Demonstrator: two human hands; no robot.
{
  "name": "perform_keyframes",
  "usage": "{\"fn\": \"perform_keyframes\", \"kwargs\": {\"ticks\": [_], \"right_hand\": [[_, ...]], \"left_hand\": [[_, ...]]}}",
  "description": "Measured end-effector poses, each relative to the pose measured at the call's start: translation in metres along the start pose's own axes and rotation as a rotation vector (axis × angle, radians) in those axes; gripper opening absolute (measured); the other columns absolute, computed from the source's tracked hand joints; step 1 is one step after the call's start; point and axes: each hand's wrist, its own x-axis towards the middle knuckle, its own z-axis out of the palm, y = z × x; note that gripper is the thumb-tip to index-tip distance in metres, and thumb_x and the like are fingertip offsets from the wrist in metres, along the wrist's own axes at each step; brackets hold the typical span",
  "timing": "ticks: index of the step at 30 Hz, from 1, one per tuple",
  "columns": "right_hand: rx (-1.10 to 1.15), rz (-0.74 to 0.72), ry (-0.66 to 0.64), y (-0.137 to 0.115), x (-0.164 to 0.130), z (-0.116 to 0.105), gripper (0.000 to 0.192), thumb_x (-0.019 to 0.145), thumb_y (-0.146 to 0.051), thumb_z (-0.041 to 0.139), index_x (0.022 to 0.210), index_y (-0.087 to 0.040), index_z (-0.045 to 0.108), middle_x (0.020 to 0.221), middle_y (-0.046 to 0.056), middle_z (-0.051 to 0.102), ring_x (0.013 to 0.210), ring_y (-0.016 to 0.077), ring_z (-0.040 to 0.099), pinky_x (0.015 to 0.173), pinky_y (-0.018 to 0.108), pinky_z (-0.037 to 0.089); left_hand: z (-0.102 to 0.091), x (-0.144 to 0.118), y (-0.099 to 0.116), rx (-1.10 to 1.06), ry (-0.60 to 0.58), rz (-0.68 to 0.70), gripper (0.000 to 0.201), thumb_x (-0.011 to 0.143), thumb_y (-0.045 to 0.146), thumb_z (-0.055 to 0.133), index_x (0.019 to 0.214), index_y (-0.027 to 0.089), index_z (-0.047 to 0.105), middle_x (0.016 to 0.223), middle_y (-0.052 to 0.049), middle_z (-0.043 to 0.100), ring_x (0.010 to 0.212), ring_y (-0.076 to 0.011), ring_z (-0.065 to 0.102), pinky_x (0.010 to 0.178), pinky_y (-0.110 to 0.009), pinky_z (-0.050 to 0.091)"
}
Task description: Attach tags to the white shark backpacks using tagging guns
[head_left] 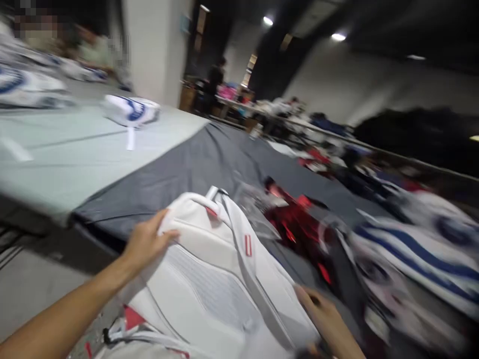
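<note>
As I am watching through the head camera, a white backpack is filling the near middle, tilting at the near edge of a grey-covered worktop; its lower end is running out of view, so I cannot tell what is supporting it there. My left hand is gripping the upper left edge, the thumb lying on the panel and the other fingers curling behind. My right hand is clasping the right side lower down, its fingers being partly hidden and blurred. I am judging that this two-sided hold is presenting the panel broadly towards me, with a shoulder strap lying along its right part. The backpack is hiding its inside, so I cannot tell what it is containing.

Just beyond, to the right, clear plastic is lying beside a shiny dark red item; blur is preventing me from telling whether one is wrapping the other. What look like white-and-blue bags are crowding the right side, perhaps sitting there to be within reach, their contents not showing. Farther off, on the left, a pale worktop is carrying a white-and-blue bundle, with a white strip lying on its near side. Beyond, a person in dark clothes is standing.
</note>
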Motion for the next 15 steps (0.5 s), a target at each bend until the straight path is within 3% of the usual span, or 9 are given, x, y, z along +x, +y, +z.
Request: {"fn": "perform_keyframes", "kwargs": {"ticks": [2,4,6,8,10,12,15], "right_hand": [[0.132,0.268,0.060,0.026,-0.034,-0.004,0.043,0.089,-0.055,0.055,0.085,-0.017,0.073,0.088,0.009,0.075,0.088,0.0270,0.070,0.078,0.038,0.056],[0.307,0.439,0.155,0.039,-0.050,0.002,0.045,0.082,-0.057,0.058,0.084,-0.014,0.075,0.091,0.012,0.076,0.092,0.0294,0.069,0.082,0.039,0.054],[0.431,0.506,0.266,0.042,-0.052,0.012,0.050,0.077,-0.059,0.060,0.088,-0.012,0.075,0.094,0.013,0.076,0.093,0.0297,0.068,0.083,0.039,0.053],[0.516,0.520,0.339,0.038,-0.047,0.019,0.054,0.074,-0.062,0.060,0.089,-0.012,0.076,0.093,0.014,0.076,0.092,0.0300,0.068,0.082,0.040,0.052],[0.562,0.464,0.307,0.032,-0.038,0.026,0.054,0.075,-0.062,0.059,0.091,-0.014,0.077,0.096,0.013,0.076,0.095,0.0306,0.068,0.084,0.040,0.052],[0.550,0.382,0.203,0.025,-0.030,0.033,0.049,0.076,-0.058,0.059,0.094,-0.016,0.077,0.101,0.012,0.076,0.100,0.0312,0.067,0.090,0.042,0.050],[0.509,0.307,0.091,0.019,-0.026,0.049,0.045,0.076,-0.049,0.058,0.102,-0.018,0.077,0.108,0.012,0.075,0.106,0.0323,0.067,0.097,0.045,0.049]], "left_hand": [[-0.015,0.004,0.021,0.097,0.081,0.133,0.053,0.083,0.058,0.060,0.125,0.026,0.062,0.076,0.003,0.069,0.064,-0.0171,0.060,0.063,-0.026,0.043],[-0.030,0.022,0.047,0.184,0.135,0.275,0.054,0.083,0.062,0.060,0.124,0.027,0.064,0.072,0.005,0.065,0.058,-0.0133,0.054,0.059,-0.023,0.038],[-0.039,0.053,0.080,0.274,0.154,0.403,0.058,0.084,0.067,0.056,0.125,0.028,0.064,0.076,0.006,0.064,0.061,-0.0125,0.054,0.063,-0.023,0.040],[-0.039,0.091,0.117,0.333,0.163,0.522,0.061,0.085,0.069,0.053,0.127,0.027,0.064,0.085,0.005,0.065,0.073,-0.0148,0.059,0.078,-0.029,0.047],[-0.031,0.131,0.148,0.325,0.214,0.619,0.053,0.086,0.061,0.058,0.127,0.027,0.063,0.104,0.004,0.070,0.095,-0.0185,0.062,0.094,-0.035,0.049],[-0.014,0.160,0.164,0.337,0.206,0.587,0.049,0.091,0.048,0.058,0.133,0.022,0.058,0.130,0.001,0.064,0.120,-0.0207,0.056,0.109,-0.043,0.042],[0.023,0.165,0.151,0.396,0.005,0.596,0.053,0.091,0.042,0.060,0.138,0.018,0.053,0.141,-0.002,0.059,0.129,-0.0202,0.053,0.113,-0.039,0.041]]}}
